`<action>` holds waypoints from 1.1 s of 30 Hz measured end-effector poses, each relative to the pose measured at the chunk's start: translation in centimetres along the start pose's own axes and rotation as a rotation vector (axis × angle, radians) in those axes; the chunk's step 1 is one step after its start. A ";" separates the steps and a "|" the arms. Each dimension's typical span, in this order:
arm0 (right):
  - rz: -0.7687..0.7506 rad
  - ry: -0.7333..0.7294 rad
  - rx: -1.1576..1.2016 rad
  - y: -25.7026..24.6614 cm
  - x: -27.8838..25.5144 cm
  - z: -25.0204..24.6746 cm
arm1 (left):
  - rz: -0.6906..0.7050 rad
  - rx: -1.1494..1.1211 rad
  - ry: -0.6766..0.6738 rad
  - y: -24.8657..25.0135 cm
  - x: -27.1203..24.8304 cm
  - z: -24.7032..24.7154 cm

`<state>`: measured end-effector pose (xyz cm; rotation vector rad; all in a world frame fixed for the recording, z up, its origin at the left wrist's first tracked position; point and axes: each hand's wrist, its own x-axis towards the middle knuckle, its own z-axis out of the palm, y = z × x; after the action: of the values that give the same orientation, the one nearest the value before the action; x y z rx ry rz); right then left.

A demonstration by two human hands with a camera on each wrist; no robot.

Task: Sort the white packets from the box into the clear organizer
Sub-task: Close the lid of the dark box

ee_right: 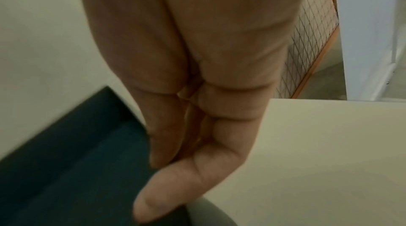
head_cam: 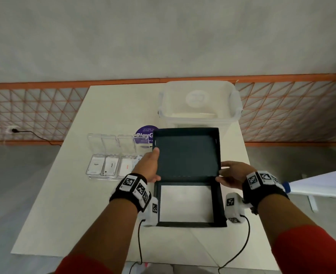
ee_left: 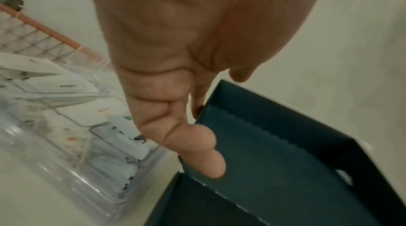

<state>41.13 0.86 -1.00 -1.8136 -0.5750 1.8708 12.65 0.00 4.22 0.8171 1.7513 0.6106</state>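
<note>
- Both hands grasp the raised lid of a dark box that sits on the white desk, right in front of the person.
- Left hand holds the lid's left edge, thumb on the inner face near the hinge and fingers wrapped over the outer side; the left wrist view shows fingertips curled against the lid's dark teal inner face.
- Right hand pinches the lid's right edge low down, near the hinge; in the right wrist view the thumb and a finger close on the dark edge.
- Lid stands open, tilted back away from the person, its inside plain and dark.
- Inside the box's lower half lies a flat white surface; whether it is one packet or a stack cannot be told.
- Clear organizer lies on the desk just left of the box, close beside the left hand, its row of clear lids flipped up at the far side.
- White packets already lie in its compartments, with small print too blurred to read.
- Large translucent tub with a lid stands at the far end of the desk, behind the box.
- Round purple sticker shows on the desk between the organizer and the tub, partly covered by the box lid.
- Both wrists wear black bands with black-and-white markers, with thin cables trailing back over the desk.
</note>
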 end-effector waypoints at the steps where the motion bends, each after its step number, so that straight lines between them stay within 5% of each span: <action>1: -0.015 -0.016 0.024 -0.1 -0.6 0.0 | -0.004 -0.031 -0.021 0.2 -0.2 -0.5; 8: -0.114 -0.027 -0.061 -0.6 -3.8 -1.0 | 0.033 -0.277 -0.186 -1.3 -1.3 -3.5; 13: -0.058 -0.121 -0.511 0.5 -4.5 -0.5 | 0.194 0.503 -0.217 -4.7 -1.5 -3.1; 18: -0.113 -0.002 -0.580 3.3 -3.8 2.2 | 0.228 0.606 -0.228 -6.8 -1.8 -1.4; 33: -0.060 0.019 -0.497 5.9 -4.5 2.0 | -0.005 0.393 -0.360 -6.9 -1.1 -1.7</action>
<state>38.96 -6.46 -0.82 -2.0796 -1.1551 1.7741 9.69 -5.27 0.31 1.1162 1.5544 0.0989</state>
